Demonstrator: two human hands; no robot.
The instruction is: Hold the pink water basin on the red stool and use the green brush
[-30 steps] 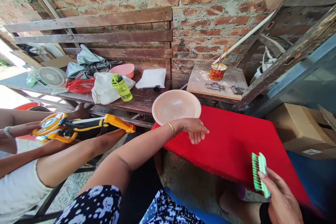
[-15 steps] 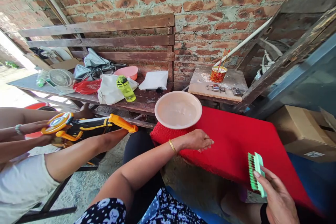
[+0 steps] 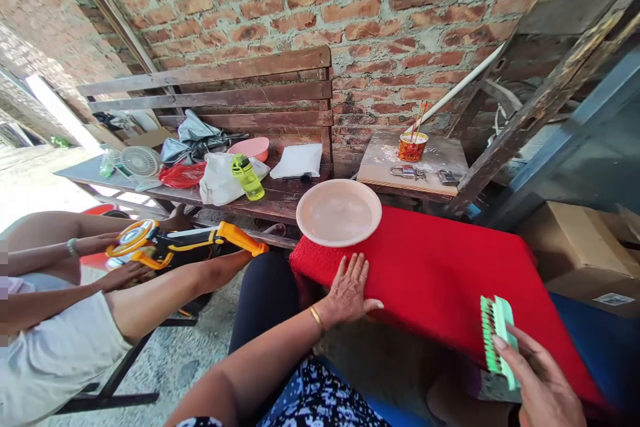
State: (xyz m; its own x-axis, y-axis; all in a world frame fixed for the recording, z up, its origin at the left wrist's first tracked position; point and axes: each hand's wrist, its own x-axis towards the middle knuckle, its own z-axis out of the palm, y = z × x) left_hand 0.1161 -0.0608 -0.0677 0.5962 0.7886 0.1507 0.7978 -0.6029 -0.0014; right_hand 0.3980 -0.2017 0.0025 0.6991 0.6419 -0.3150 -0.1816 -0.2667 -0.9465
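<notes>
My left hand, with a gold bangle at the wrist, lies flat with fingers spread on the red cloth that covers a low table or bench. Just beyond its fingertips stands a pale pink basin of water. Over at the right, my right hand grips a light green scrub brush by its back. The brush's bristles face left, and it is held up at the near edge of the cloth.
Left, another person holds a black and orange toy across the lap. A wooden bench carries a green bottle, bags and a fan. Padlocks and a red cup sit on a small table. A cardboard box stands right.
My left hand has moved left and come down flat, fingers now spread on the red cloth near the basin. My right hand still holds the brush, slightly lower and further right in view.
</notes>
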